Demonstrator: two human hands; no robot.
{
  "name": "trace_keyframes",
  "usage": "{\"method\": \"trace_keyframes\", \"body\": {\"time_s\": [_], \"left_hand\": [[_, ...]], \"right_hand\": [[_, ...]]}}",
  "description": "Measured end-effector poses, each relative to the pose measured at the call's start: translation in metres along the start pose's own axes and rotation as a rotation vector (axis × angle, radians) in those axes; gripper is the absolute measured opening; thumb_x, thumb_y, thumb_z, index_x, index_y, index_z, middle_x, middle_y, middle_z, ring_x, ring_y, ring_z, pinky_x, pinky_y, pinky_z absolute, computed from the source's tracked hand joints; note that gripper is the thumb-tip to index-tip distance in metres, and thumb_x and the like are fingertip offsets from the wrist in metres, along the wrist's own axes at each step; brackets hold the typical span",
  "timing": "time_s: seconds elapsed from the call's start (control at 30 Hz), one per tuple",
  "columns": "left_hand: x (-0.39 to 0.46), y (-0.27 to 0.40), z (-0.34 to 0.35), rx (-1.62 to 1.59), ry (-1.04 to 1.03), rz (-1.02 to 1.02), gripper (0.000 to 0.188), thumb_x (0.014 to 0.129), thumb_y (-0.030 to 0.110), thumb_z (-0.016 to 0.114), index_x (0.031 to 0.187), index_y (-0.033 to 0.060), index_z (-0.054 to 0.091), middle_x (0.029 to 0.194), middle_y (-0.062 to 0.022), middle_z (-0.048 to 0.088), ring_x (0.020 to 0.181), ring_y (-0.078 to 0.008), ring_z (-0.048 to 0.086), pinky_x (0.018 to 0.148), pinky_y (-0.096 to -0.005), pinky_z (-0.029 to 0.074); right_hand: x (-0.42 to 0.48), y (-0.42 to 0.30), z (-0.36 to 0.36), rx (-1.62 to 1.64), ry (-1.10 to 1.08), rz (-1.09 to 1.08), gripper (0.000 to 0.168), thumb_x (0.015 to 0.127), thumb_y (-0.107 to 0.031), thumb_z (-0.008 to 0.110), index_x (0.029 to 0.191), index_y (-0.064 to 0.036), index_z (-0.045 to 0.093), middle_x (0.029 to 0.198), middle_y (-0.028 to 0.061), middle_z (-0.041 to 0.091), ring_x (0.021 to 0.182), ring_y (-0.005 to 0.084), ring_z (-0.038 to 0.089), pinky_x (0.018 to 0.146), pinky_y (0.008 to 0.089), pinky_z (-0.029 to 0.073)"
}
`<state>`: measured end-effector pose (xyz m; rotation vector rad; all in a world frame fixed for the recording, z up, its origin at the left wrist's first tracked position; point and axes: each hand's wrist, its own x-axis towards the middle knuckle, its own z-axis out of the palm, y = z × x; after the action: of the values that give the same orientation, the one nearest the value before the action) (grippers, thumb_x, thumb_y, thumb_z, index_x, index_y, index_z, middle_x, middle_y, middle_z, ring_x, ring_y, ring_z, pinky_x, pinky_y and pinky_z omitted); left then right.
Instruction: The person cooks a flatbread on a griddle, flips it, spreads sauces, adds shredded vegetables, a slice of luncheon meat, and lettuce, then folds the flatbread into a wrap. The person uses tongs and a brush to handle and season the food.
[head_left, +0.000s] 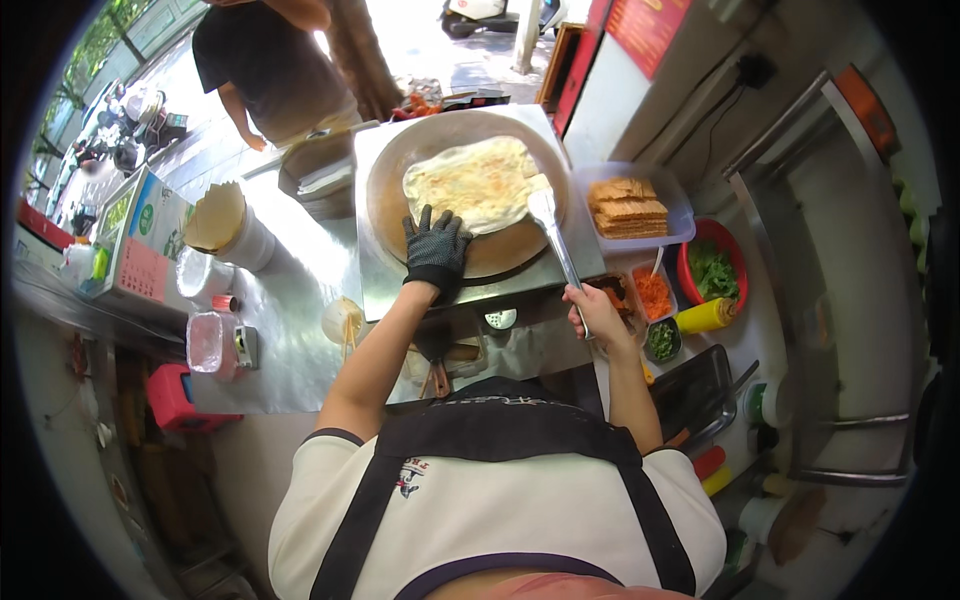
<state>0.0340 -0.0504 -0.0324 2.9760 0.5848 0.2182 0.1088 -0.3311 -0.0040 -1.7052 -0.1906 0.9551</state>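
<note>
A pale egg-topped flatbread (471, 180), browned in patches, lies on a round griddle (384, 210) set in a metal-topped stove. My left hand (436, 251) wears a dark knit glove. Its spread fingers reach the bread's near left edge, though I cannot tell how firmly they touch. In my bare right hand (596, 311) is a pair of metal tongs (561, 244), held by the handle end. The far end of the tongs meets the bread's right edge, where a small pale flap covers part of the tip.
Right of the stove stand a plastic tub (679, 229) of fried crackers, shredded carrot (652, 292), chopped greens (664, 339), a red bowl (742, 281) of lettuce and a yellow bottle (705, 316). Paper bags (217, 217) stand left. A person (270, 71) stands beyond the counter.
</note>
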Motion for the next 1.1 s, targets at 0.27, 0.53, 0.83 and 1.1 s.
{"method": "trace_keyframes", "body": {"time_s": [0.27,0.53,0.83,1.1], "left_hand": [[-0.039,-0.020,0.016,-0.162,0.169,-0.037,0.045,0.087,0.037,0.048,0.123,0.0109,0.051,0.135,-0.0088,0.043,0.128,-0.0328,0.032,0.106,-0.0563,0.014],[-0.077,-0.058,0.025,-0.552,0.693,-0.313,0.043,0.086,0.015,0.054,0.125,-0.0011,0.045,0.136,-0.0198,0.037,0.127,-0.0339,0.033,0.106,-0.0411,0.024],[-0.070,-0.074,0.037,-0.705,0.785,-0.522,0.049,0.086,0.017,0.056,0.129,-0.0020,0.040,0.142,-0.0206,0.025,0.131,-0.0339,0.026,0.106,-0.0416,0.023],[-0.068,-0.077,0.046,-0.618,0.746,-0.553,0.049,0.086,0.015,0.055,0.129,-0.0023,0.039,0.140,-0.0206,0.028,0.128,-0.0338,0.031,0.104,-0.0407,0.026]], "right_hand": [[-0.033,0.018,0.008,0.129,0.032,0.031,0.029,0.091,-0.034,0.048,0.089,-0.005,0.051,0.053,-0.0001,0.044,0.038,0.0077,0.041,0.037,0.0228,0.036],[-0.048,0.017,0.008,0.365,0.011,-0.013,0.031,0.093,-0.037,0.045,0.092,-0.006,0.049,0.052,-0.0008,0.042,0.036,0.0068,0.039,0.035,0.0210,0.035],[-0.031,0.013,0.026,0.345,-0.115,0.077,0.035,0.093,-0.040,0.044,0.096,-0.005,0.049,0.053,-0.0008,0.043,0.038,0.0069,0.040,0.036,0.0219,0.036],[-0.022,0.013,0.028,0.348,-0.142,0.057,0.036,0.094,-0.041,0.042,0.096,-0.005,0.049,0.052,-0.0010,0.041,0.037,0.0066,0.038,0.036,0.0219,0.035]]}}
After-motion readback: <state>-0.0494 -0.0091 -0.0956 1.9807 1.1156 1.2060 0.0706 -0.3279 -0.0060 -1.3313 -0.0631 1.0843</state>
